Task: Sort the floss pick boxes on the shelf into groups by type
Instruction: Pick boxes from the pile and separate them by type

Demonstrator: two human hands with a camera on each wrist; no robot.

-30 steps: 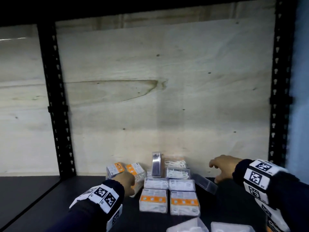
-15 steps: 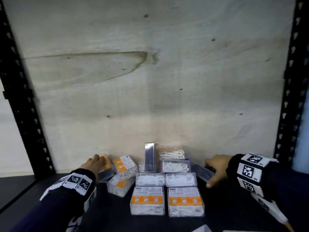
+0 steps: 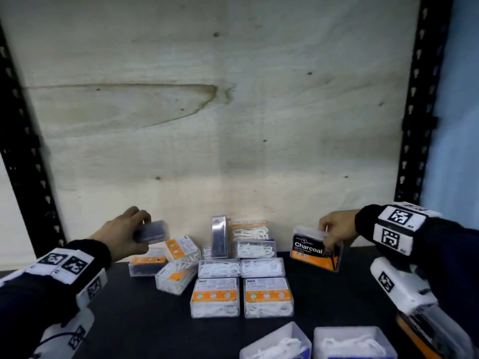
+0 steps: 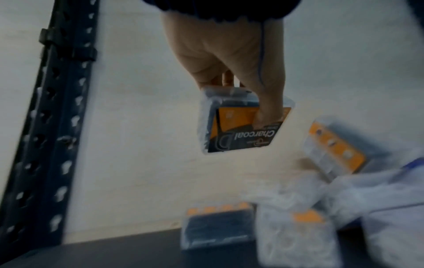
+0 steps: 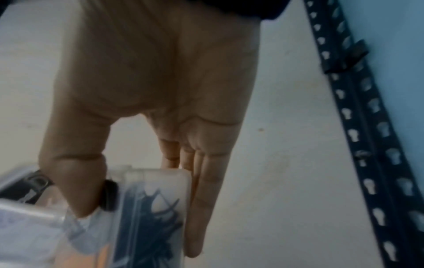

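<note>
- On the dark shelf (image 3: 145,330), backed by a pale plywood panel (image 3: 233,112) between black perforated uprights (image 3: 414,125), clear floss pick boxes (image 3: 241,296) lie clustered between the two hands.
- The left hand (image 3: 121,234) grips a charcoal box (image 3: 153,231), lifted above the boxes just beside it, label facing down.
- The right hand (image 3: 335,228) pinches a second Charcoal box (image 3: 315,251) from above; it hangs below the fingers, upright, label facing the camera.
</note>
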